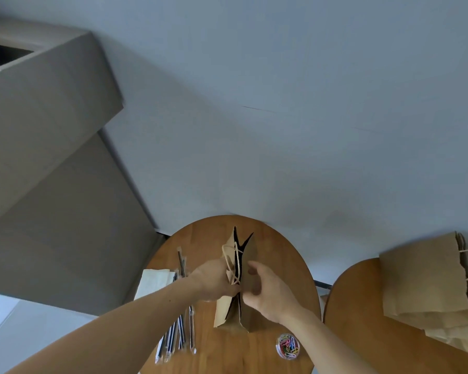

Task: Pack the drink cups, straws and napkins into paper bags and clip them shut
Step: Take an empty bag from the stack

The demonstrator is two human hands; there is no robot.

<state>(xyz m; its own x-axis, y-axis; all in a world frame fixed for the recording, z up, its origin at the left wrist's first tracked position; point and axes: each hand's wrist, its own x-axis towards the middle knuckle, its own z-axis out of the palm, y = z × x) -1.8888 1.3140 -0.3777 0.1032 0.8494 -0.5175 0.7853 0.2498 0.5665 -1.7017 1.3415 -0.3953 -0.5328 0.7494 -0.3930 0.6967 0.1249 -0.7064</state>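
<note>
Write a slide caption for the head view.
Left hand and right hand grip a standing paper bag at its top; straws, napkins and paper clips lie alongside.

Both forearms are reaching in from seven and five o'clock. The left hand and the right hand are pinching the paper bag between curled fingers.

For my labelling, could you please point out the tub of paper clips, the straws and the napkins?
tub of paper clips [288,346]: head view, middle of the coloured clips.
straws [180,336]: head view, middle of the wrapped bundle.
napkins [156,282]: head view, visible white top.
</note>
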